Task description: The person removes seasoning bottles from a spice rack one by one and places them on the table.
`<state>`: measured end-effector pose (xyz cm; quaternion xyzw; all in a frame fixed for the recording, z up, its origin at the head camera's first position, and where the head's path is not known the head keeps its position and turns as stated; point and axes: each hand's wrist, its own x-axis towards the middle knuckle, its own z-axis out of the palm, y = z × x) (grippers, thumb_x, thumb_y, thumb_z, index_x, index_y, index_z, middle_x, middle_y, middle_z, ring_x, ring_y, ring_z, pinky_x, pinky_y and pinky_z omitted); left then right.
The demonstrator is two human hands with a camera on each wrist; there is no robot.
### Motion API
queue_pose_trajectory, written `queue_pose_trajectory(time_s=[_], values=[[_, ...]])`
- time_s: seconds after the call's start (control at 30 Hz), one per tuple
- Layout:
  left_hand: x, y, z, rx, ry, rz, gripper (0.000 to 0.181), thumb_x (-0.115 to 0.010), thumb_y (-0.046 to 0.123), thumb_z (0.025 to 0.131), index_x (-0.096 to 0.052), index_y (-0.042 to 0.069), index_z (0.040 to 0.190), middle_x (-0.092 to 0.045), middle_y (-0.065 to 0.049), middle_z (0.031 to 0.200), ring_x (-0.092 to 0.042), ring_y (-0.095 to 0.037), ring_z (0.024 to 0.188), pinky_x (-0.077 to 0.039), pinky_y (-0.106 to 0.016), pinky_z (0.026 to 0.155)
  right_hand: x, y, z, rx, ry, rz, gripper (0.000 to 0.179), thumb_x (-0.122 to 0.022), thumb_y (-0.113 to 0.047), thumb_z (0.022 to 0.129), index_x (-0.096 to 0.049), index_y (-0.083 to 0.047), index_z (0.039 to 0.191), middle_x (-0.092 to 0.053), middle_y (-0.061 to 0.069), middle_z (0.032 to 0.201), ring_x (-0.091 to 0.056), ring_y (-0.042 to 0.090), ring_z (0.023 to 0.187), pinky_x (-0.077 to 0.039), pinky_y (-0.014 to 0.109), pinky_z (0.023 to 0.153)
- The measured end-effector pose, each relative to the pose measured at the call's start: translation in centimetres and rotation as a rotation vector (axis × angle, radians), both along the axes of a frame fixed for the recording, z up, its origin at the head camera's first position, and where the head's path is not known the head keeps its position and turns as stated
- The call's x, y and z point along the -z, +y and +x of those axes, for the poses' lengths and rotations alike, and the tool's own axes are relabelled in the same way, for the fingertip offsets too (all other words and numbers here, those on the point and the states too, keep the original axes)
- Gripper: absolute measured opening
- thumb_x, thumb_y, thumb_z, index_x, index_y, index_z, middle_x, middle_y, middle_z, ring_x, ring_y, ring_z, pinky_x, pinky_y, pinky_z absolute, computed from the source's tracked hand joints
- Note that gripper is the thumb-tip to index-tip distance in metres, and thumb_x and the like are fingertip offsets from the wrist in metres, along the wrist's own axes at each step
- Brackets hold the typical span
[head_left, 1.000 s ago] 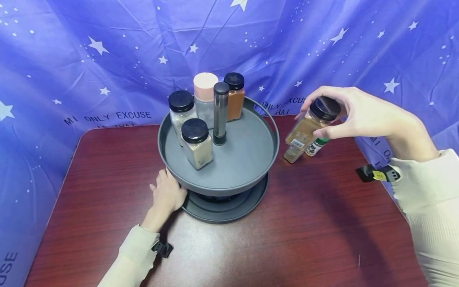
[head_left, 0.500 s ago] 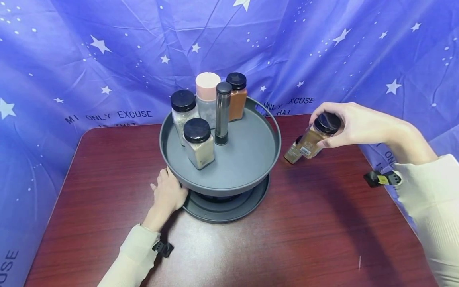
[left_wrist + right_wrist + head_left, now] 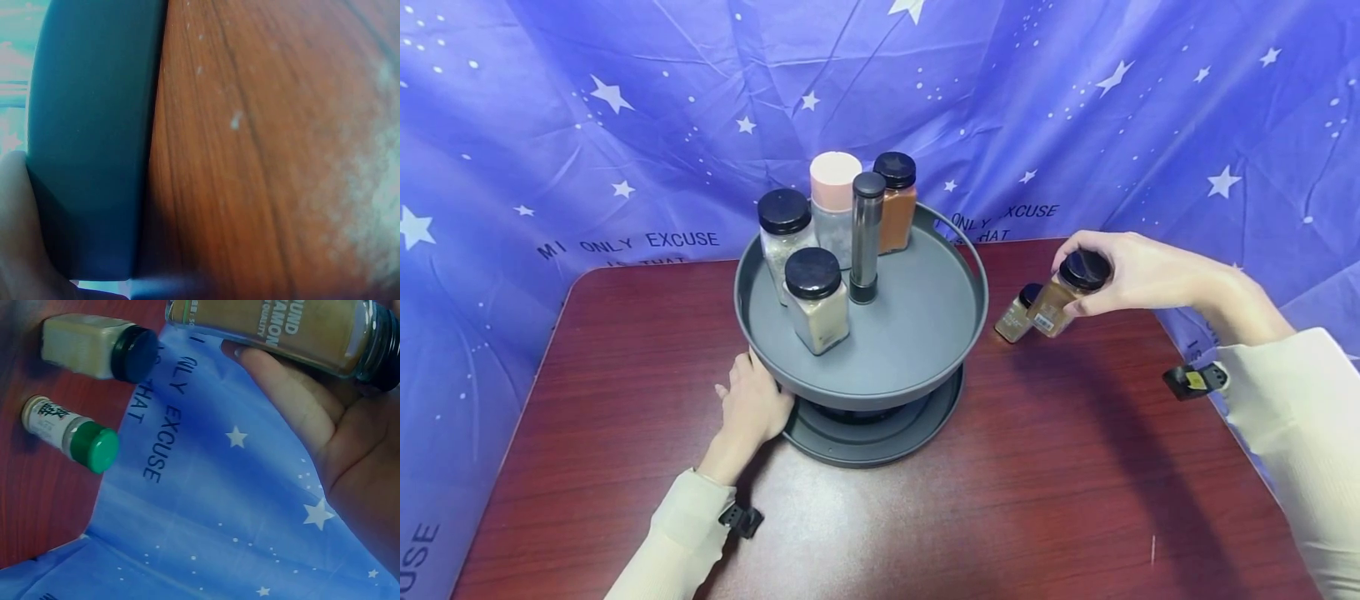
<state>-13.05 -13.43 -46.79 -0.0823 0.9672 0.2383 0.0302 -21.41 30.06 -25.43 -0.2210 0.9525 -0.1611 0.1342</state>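
My right hand (image 3: 1138, 271) grips a ground cinnamon jar (image 3: 1054, 304) near its black lid, tilted. In the right wrist view the cinnamon jar (image 3: 262, 328) crosses the top, its label partly cut off. Close by on the table are a second spice jar (image 3: 81, 347) with a black lid and a small green-capped shaker (image 3: 69, 431); the held jar hides the shaker in the head view. At the left side of a grey two-tier rack (image 3: 917, 333), my left hand (image 3: 752, 404) holds its edge below the upper tray, some fingers hidden. The left wrist view shows the rack's dark wall (image 3: 94, 137) against that hand.
On the upper tray stand a pale-powder jar (image 3: 817, 312), a white-flecked jar (image 3: 784, 242), a pink-capped container (image 3: 835, 183) and an orange-powder jar (image 3: 897, 217) around a central post (image 3: 867, 237). A blue starry cloth (image 3: 700, 125) hangs behind the red-brown table (image 3: 1000, 500).
My right hand has lowered with the cinnamon jar and shifted slightly right, uncovering more of the second jar while covering the green-capped shaker. My left hand stays at the rack.
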Motion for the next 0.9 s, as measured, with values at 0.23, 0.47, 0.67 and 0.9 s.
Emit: queue_pose_trajectory(time_s=[0.23, 0.47, 0.67, 0.9], values=[[-0.1, -0.1, 0.0, -0.001, 0.002, 0.005, 0.076, -0.055, 0.032, 0.089, -0.02, -0.003, 0.147, -0.037, -0.031, 0.137, -0.037, -0.05, 0.133, -0.023, -0.08, 0.104, 1.3, 0.4, -0.5, -0.011, -0.016, 0.019, 0.052, -0.086, -0.025, 0.07, -0.06, -0.02, 0.116, -0.064, -0.003, 0.094, -0.054, 0.004, 0.077, -0.043, 0.022, 0.071], [-0.2, -0.2, 0.0, -0.005, -0.011, 0.0, 0.08, -0.055, 0.032, 0.089, -0.016, -0.003, 0.15, -0.037, -0.031, 0.138, -0.037, -0.05, 0.134, -0.022, -0.08, 0.105, 2.5, 0.5, -0.8, -0.02, -0.033, 0.003, 0.051, -0.086, -0.024, 0.07, -0.06, -0.017, 0.114, -0.066, -0.003, 0.091, -0.056, 0.005, 0.077, -0.044, 0.022, 0.073], [-0.1, -0.2, 0.0, -0.007, -0.003, -0.001, 0.08, -0.055, 0.032, 0.089, -0.016, -0.003, 0.15, -0.037, -0.031, 0.138, -0.036, -0.05, 0.134, -0.022, -0.08, 0.105, 3.7, 0.7, -1.0, -0.06, -0.02, -0.029, 0.048, -0.085, -0.022, 0.07, -0.063, -0.02, 0.112, -0.068, -0.004, 0.094, -0.058, 0.004, 0.081, -0.045, 0.023, 0.076], [0.0, -0.1, 0.0, -0.008, 0.001, 0.003, 0.082, -0.055, 0.033, 0.089, -0.015, -0.003, 0.151, -0.038, -0.031, 0.138, -0.035, -0.048, 0.136, -0.022, -0.08, 0.105, 5.2, 1.0, -1.1, -0.082, -0.029, -0.013, 0.044, -0.087, -0.026, 0.069, -0.065, -0.023, 0.107, -0.067, -0.003, 0.091, -0.056, 0.006, 0.077, -0.045, 0.023, 0.072]])
